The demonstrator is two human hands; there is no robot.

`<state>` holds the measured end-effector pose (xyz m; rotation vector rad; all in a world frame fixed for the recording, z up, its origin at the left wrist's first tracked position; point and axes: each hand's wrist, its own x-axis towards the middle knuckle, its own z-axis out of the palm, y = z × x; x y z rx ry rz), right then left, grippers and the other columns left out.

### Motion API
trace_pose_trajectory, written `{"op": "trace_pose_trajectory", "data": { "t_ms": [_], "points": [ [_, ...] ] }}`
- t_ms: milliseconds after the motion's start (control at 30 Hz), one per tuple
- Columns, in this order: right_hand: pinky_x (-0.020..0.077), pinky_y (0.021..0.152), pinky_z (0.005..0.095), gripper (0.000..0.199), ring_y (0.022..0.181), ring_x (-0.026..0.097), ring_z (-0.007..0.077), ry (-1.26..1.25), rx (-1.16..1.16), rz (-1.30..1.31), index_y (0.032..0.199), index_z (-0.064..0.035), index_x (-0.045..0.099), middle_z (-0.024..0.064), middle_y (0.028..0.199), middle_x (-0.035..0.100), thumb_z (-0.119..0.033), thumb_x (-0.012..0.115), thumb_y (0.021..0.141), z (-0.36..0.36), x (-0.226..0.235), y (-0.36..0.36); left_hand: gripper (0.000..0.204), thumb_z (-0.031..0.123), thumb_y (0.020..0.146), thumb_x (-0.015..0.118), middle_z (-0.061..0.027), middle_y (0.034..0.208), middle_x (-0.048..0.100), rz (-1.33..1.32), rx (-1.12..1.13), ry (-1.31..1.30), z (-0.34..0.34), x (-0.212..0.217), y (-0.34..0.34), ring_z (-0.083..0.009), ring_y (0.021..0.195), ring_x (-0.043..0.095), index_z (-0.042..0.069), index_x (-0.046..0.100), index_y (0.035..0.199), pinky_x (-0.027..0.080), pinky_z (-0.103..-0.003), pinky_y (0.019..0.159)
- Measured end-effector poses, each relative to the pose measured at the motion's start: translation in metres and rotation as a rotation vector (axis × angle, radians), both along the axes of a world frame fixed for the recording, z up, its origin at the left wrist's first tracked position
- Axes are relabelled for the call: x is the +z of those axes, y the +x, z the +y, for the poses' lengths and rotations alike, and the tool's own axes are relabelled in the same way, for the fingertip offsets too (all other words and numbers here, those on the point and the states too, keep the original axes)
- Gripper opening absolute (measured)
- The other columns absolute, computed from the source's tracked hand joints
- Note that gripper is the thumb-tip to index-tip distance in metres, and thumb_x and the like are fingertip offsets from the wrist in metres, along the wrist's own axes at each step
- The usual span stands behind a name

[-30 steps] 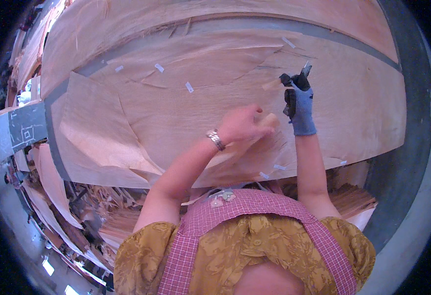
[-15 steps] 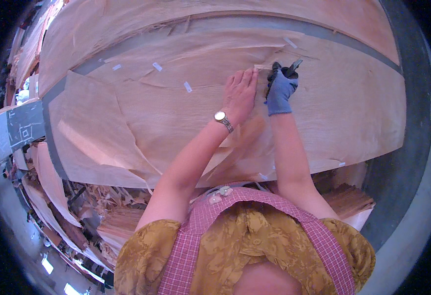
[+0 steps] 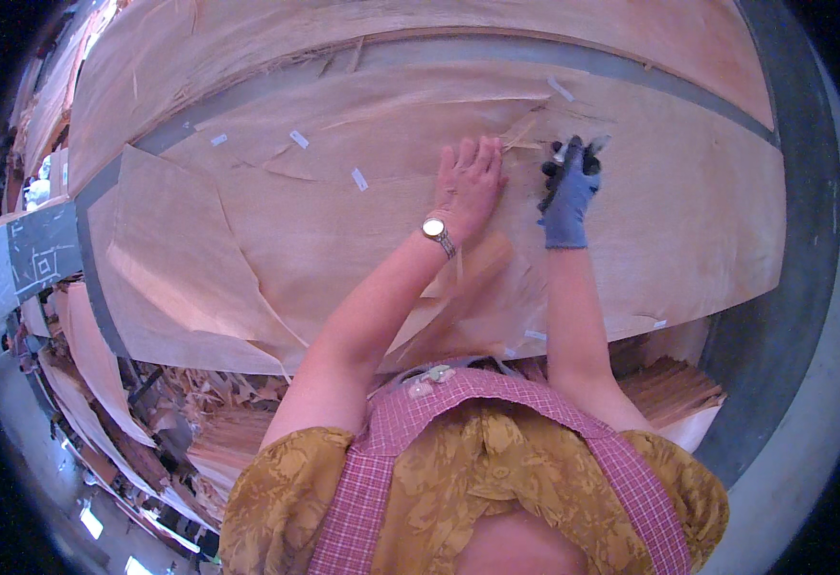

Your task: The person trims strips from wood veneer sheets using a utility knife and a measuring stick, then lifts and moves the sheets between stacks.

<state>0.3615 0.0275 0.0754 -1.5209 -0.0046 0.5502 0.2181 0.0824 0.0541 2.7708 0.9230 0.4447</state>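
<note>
A large, thin, light-brown wood veneer sheet covers the work surface before me. My left hand, bare and with a watch on its wrist, lies flat on the veneer with fingers stretched out. Just right of it, my right hand wears a blue and black glove. Its fingers are closed round a knife, whose pale blade sticks out to the upper right, slightly blurred. Between my hands and just beyond them lies a narrow torn strip of veneer. The gloved fingers hide most of the knife's handle.
Small white tape pieces dot the veneer. At the left, a loose veneer flap overlaps the sheet. Another veneer stack lies beyond a grey gap. Veneer scraps and a layered stack sit below the near edge.
My right hand has moved right and slightly nearer me with the knife, away from my left hand. My left fingers have spread a little. The torn strip between the hands is now more exposed.
</note>
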Motion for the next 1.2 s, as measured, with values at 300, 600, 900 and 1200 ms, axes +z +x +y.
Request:
{"op": "trace_pose_trajectory", "data": {
  "t_ms": [300, 600, 900, 1200],
  "points": [
    [0.034, 0.045, 0.0185, 0.026, 0.051, 0.045, 0.0039, -0.057, 0.633, 0.002, 0.117, -0.0067, 0.06, 0.0039, 0.083, 0.067, -0.015, 0.063, 0.092, 0.01, 0.006, 0.013, 0.054, 0.028, 0.081, 0.065, -0.0085, 0.12, 0.051, -0.079, -0.012, -0.041, 0.003, -0.001, 0.001, -0.0257, 0.112, 0.046, 0.005, 0.053, 0.128, 0.037, -0.041, 0.091],
    [0.0468, 0.056, 0.0235, 0.016, 0.065, 0.056, 0.008, -0.162, 0.611, -0.169, 0.099, -0.0054, 0.057, 0.0014, 0.085, 0.065, -0.01, 0.069, 0.088, 0.04, -0.055, 0.026, 0.043, 0.02, 0.079, 0.061, -0.0068, 0.122, 0.052, -0.094, 0.003, -0.033, 0.007, -0.006, -0.003, -0.0255, 0.114, 0.047, 0.007, 0.058, 0.12, 0.038, -0.041, 0.091],
    [0.0419, 0.051, 0.0238, 0.011, 0.061, 0.053, 0.0081, -0.169, 0.621, -0.136, 0.095, -0.0045, 0.06, 0.0009, 0.078, 0.063, -0.01, 0.066, 0.087, 0.045, -0.036, 0.024, 0.042, 0.023, 0.081, 0.064, -0.0076, 0.142, 0.044, -0.205, -0.025, -0.115, 0.01, -0.001, -0.006, -0.0265, 0.122, 0.043, 0.007, 0.058, 0.119, 0.036, -0.042, 0.097],
    [0.0437, 0.049, 0.0247, 0.019, 0.06, 0.055, 0.0093, -0.211, 0.765, -0.054, 0.094, -0.0022, 0.062, 0.0015, 0.077, 0.063, -0.015, 0.07, 0.083, 0.049, -0.032, 0.035, 0.037, 0.03, 0.085, 0.06, -0.007, 0.151, 0.036, -0.107, -0.133, -0.198, 0.022, -0.008, -0.009, -0.0307, 0.126, 0.041, 0.011, 0.058, 0.116, 0.034, -0.046, 0.098]
  ]
}}
